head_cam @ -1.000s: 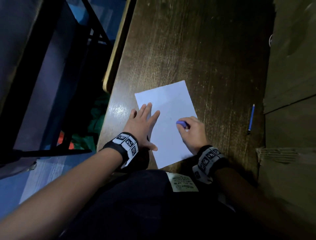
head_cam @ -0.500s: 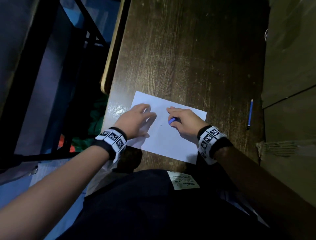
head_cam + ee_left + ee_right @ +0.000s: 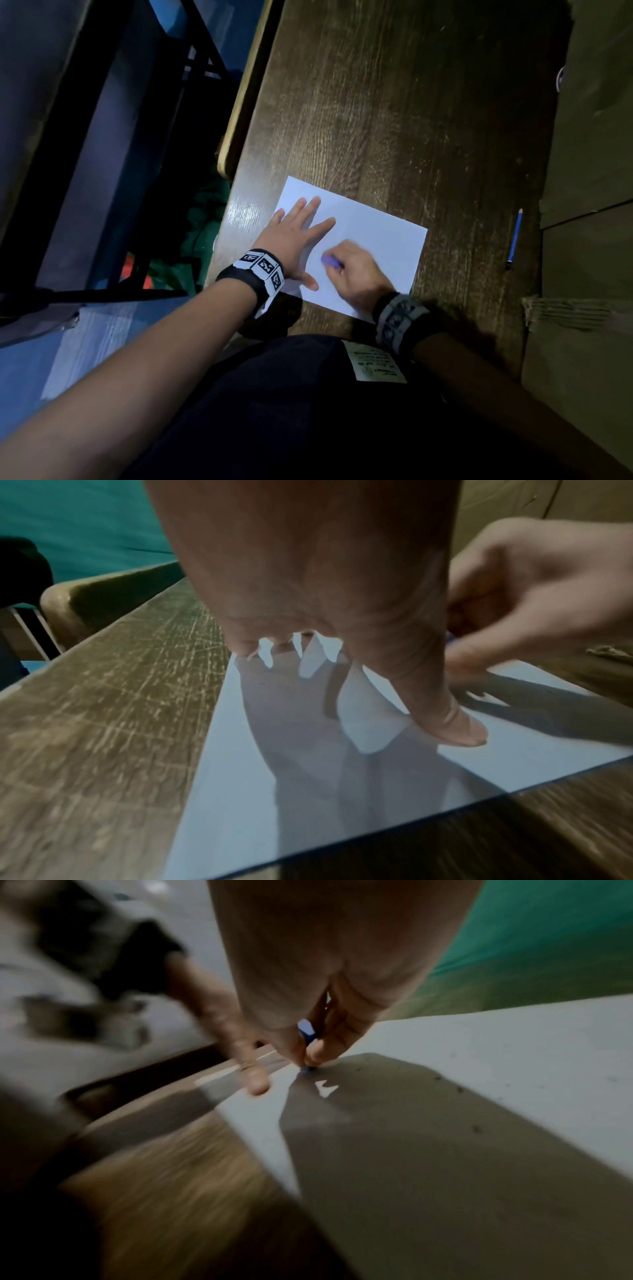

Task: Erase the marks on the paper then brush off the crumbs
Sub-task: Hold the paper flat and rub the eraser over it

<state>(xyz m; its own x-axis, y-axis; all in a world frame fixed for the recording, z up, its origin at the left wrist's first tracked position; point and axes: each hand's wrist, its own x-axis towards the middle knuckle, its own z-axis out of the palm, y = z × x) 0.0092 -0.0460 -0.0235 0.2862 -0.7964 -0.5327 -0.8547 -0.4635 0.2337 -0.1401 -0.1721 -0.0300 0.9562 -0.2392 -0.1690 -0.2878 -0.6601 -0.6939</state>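
A white sheet of paper lies on the dark wooden desk, near its front edge. My left hand lies flat on the paper's left part with fingers spread, pressing it down; the left wrist view shows the thumb on the paper. My right hand pinches a small blue eraser and holds its tip on the paper just right of the left thumb. In the right wrist view the eraser sits between fingertips, and dark crumbs dot the paper. The right hand is motion-blurred.
A blue pencil lies on the desk to the right of the paper. Cardboard boxes stand along the right edge. The desk's left edge drops to a black metal frame and green cloth below.
The paper was turned from upright to lying crosswise. My left hand flattened and spread on it. My right hand with the eraser moved down and left, close to the left thumb.
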